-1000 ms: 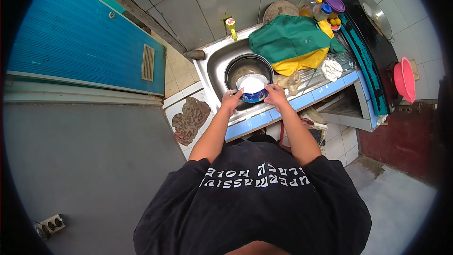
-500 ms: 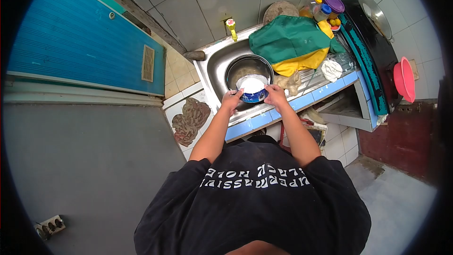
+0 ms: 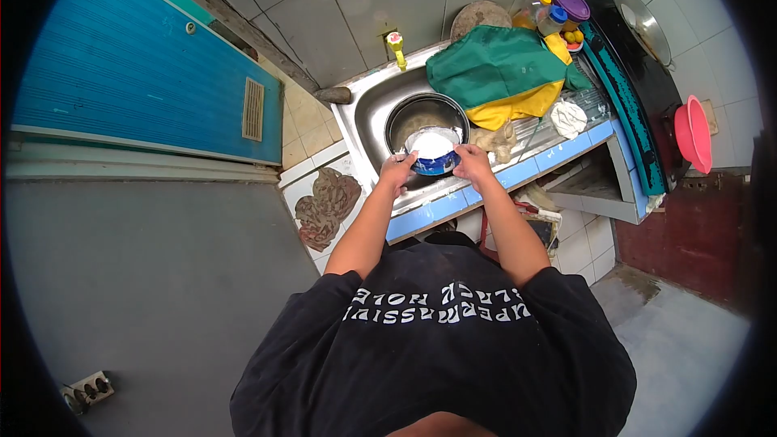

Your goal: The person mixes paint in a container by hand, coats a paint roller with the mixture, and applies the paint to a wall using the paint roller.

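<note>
My left hand (image 3: 397, 175) and my right hand (image 3: 471, 163) grip opposite sides of a small blue tub (image 3: 438, 165), fingers closed on its rim. Bright white material (image 3: 434, 143) fills the top of the tub; whether it is powder or paste I cannot tell. The tub is at the near side of a round black basin (image 3: 393, 111), overlapping its rim. That basin stands in the steel sink (image 3: 368, 109) and its inside looks greyish. Right of my right hand lies a beige cloth or glove-like item (image 3: 498, 142).
A green and yellow cloth (image 3: 494, 73) covers much of the drainboard, with a crumpled white item (image 3: 569, 120) near it. A yellow tap (image 3: 396, 47) rises behind the sink. Left of it lies a brown crumpled cloth (image 3: 328, 202). A black stove (image 3: 639, 81) and pink basin (image 3: 693, 134) are at right.
</note>
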